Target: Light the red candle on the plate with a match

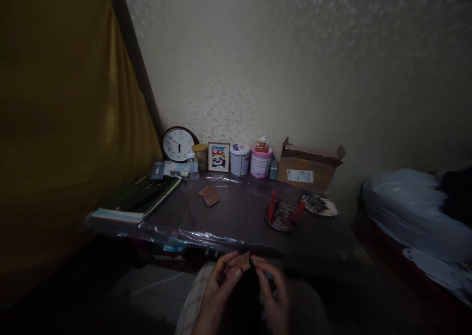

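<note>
My left hand pinches a small brown piece of card between thumb and fingers, low in front of the table's near edge. Close by its right side is my right hand, with thumb and fingertips pressed together beside the card's edge. What those right fingertips hold is too small and dark to make out. A similar brown card piece, creased, lies on the table. Two red candle-like sticks rise from a round dish of dark and pale bits.
A second dish holds pale thin sticks. Along the wall stand a clock, framed panda picture, white tub, pink tub and open cardboard box. Books lie left, beside a yellow curtain.
</note>
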A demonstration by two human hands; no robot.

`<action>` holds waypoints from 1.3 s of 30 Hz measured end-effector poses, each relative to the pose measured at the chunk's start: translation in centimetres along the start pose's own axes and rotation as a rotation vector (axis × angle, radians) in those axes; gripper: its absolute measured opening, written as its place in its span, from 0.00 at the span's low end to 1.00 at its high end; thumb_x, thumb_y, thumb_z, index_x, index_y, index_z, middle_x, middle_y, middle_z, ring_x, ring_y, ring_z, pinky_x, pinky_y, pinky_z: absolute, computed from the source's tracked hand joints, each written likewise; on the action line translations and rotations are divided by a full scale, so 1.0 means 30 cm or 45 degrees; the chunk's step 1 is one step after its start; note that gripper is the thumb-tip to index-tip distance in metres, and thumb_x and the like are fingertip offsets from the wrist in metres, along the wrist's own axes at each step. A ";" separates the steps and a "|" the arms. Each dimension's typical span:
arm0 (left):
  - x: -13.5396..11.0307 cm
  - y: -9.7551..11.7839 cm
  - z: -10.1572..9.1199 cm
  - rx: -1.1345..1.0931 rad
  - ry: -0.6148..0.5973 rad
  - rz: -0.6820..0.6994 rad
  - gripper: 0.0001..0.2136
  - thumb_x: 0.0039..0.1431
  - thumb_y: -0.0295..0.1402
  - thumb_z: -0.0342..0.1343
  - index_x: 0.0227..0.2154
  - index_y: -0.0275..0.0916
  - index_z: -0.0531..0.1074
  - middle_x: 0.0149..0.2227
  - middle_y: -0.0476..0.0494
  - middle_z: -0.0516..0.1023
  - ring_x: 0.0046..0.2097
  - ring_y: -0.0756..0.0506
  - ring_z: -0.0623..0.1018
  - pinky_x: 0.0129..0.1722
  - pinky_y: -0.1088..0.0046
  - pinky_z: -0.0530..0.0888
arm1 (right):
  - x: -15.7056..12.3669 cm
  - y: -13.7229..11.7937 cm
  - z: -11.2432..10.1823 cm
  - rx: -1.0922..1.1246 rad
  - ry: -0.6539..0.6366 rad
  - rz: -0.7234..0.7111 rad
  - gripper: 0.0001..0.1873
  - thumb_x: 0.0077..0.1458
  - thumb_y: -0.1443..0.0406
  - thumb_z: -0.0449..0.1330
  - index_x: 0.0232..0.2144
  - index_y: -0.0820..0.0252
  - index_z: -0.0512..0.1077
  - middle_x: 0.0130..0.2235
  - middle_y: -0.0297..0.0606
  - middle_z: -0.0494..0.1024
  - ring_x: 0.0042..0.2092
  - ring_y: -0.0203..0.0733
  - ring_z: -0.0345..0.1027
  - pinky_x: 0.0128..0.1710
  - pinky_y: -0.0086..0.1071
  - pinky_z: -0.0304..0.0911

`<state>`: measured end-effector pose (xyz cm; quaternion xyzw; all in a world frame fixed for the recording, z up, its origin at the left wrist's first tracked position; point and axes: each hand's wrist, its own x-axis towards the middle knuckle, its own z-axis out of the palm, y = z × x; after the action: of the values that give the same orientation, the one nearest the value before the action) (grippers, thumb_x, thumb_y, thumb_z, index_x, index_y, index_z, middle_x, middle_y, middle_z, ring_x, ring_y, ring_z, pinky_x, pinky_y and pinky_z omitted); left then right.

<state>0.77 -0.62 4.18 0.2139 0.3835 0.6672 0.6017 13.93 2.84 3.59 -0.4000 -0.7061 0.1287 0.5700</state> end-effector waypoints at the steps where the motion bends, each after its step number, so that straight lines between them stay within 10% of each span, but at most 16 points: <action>1: 0.000 0.001 0.000 0.013 -0.002 -0.001 0.15 0.48 0.38 0.67 0.41 0.46 0.77 0.44 0.42 0.84 0.50 0.37 0.79 0.51 0.61 0.70 | 0.002 -0.002 -0.002 0.001 0.001 -0.005 0.09 0.62 0.64 0.56 0.35 0.51 0.77 0.35 0.34 0.85 0.36 0.38 0.81 0.38 0.25 0.76; 31: 0.063 0.051 0.045 -0.157 0.007 0.015 0.13 0.52 0.35 0.65 0.41 0.42 0.75 0.38 0.45 0.86 0.40 0.45 0.82 0.45 0.68 0.73 | 0.139 -0.042 -0.046 -0.197 -0.070 -0.194 0.09 0.63 0.68 0.54 0.39 0.55 0.74 0.37 0.36 0.82 0.39 0.38 0.78 0.41 0.30 0.74; 39: 0.067 0.037 0.045 -0.180 0.013 0.052 0.13 0.53 0.33 0.64 0.41 0.41 0.73 0.37 0.45 0.85 0.41 0.44 0.82 0.45 0.68 0.73 | 0.134 0.152 0.034 -0.183 0.137 -0.181 0.11 0.65 0.66 0.53 0.34 0.59 0.74 0.33 0.38 0.81 0.36 0.38 0.77 0.38 0.31 0.73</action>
<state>0.69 1.69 5.51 0.1753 0.3338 0.7060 0.5996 14.78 8.93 3.17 -0.3953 -0.7084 0.0153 0.5846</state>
